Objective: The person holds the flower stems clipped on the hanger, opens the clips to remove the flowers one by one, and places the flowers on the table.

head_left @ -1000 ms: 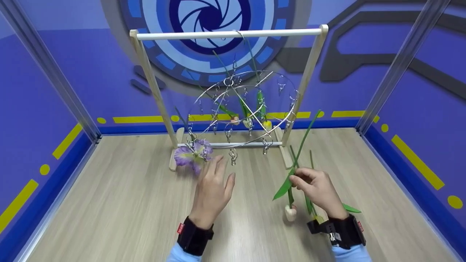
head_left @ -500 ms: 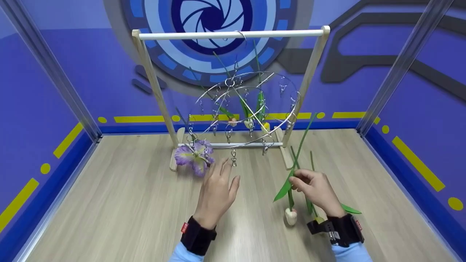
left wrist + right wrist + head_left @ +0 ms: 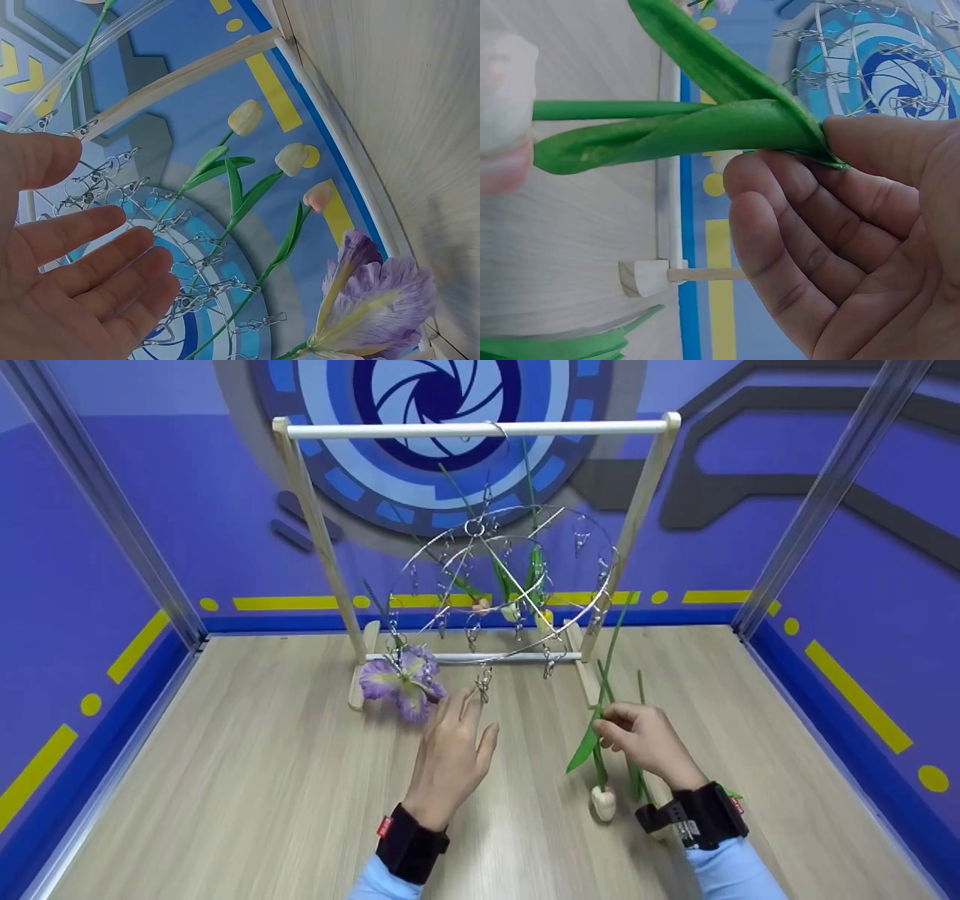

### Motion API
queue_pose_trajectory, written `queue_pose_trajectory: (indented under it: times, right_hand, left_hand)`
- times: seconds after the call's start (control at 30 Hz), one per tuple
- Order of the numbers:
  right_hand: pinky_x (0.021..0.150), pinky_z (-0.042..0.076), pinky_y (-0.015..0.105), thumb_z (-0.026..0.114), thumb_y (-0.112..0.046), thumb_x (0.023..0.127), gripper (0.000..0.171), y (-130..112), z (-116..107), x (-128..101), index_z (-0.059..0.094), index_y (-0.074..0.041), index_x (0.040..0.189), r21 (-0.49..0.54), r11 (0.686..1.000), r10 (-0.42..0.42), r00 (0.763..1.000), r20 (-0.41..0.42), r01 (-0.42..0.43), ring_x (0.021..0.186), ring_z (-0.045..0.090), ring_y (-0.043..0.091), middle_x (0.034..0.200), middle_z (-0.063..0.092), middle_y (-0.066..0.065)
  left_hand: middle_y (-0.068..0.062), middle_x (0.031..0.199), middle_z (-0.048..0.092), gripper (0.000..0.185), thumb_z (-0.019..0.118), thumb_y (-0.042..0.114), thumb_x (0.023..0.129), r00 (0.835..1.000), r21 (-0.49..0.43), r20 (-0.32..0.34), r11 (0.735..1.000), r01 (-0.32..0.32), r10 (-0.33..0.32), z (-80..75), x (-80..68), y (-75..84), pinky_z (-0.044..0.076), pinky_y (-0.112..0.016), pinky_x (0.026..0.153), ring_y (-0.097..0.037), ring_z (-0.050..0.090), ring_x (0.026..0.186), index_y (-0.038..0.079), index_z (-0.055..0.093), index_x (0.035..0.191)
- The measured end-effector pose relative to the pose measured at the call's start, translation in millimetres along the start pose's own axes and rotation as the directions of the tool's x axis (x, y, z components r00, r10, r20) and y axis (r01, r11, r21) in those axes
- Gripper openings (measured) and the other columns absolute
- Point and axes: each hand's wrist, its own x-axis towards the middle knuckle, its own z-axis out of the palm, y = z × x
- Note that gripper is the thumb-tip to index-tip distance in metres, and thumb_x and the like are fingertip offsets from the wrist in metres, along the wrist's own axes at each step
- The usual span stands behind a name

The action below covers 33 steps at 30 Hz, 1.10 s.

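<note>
1. A tulip [image 3: 602, 780] is pinched at its stem by the right hand [image 3: 646, 741], bloom hanging down, in front of the wooden rack [image 3: 480, 431] and to the right.
2. The left hand [image 3: 450, 750] is held with a wide, empty grip, fingers straight, just below a clip [image 3: 484, 681] of the round wire clip hanger [image 3: 502, 585] hung from the rack.
3. A purple iris [image 3: 401, 681] is clipped at the hanger's left edge, near the left hand.
4. The rack is carried by the wood-grain worktop [image 3: 262, 780].
</note>
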Motion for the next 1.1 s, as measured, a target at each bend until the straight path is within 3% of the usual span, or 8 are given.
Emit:
queue_pose_trajectory:
  times: [0.23,0.6,0.8,1.1]
  right_hand:
    - [0.065,0.058,0.036,0.067,-0.010,0.100,0.011,5.5,0.3,8.5,0.073,-0.002,0.102,0.012,0.999,0.028,0.997,0.077,-0.029,0.072,0.067,0.020,0.085,0.072,0.008]
    - [0.061,0.052,0.025,0.064,-0.011,0.100,0.014,14.1,3.9,19.8,0.073,0.000,0.102,0.001,0.998,0.061,0.987,0.146,-0.062,0.070,0.065,0.017,0.080,0.070,0.009]
    - [0.060,0.052,0.027,0.064,-0.012,0.101,0.016,20.6,5.1,25.0,0.073,0.001,0.100,0.008,0.999,0.052,0.981,0.184,-0.054,0.068,0.067,0.020,0.079,0.071,0.010]
    - [0.054,0.044,0.025,0.064,-0.012,0.101,0.016,26.6,11.5,27.9,0.070,-0.002,0.090,-0.022,0.996,0.092,0.974,0.209,-0.089,0.065,0.063,0.021,0.076,0.069,0.013]
  left_hand:
    - [-0.018,0.130,0.063,0.036,0.075,0.020,0.094,1.000,0.002,0.001,1.000,0.002,-0.002,1.8,-1.3,0.7,0.049,-0.051,0.101,-0.034,0.061,0.121,-0.002,0.069,0.121]
    - [-0.015,0.131,0.063,0.039,0.075,0.022,0.094,1.000,0.034,-0.001,0.999,-0.015,0.016,4.1,-2.2,1.1,0.050,-0.049,0.100,-0.031,0.060,0.122,-0.001,0.069,0.125]
    - [-0.015,0.129,0.063,0.039,0.076,0.023,0.093,0.999,0.038,0.003,0.999,-0.036,0.036,8.9,-3.0,0.3,0.046,-0.047,0.105,-0.031,0.059,0.122,-0.001,0.069,0.124]
    - [-0.019,0.132,0.063,0.046,0.075,0.023,0.093,0.999,0.019,0.035,0.999,-0.034,0.033,13.9,-4.2,1.0,0.042,-0.051,0.111,-0.033,0.058,0.124,-0.004,0.066,0.130]
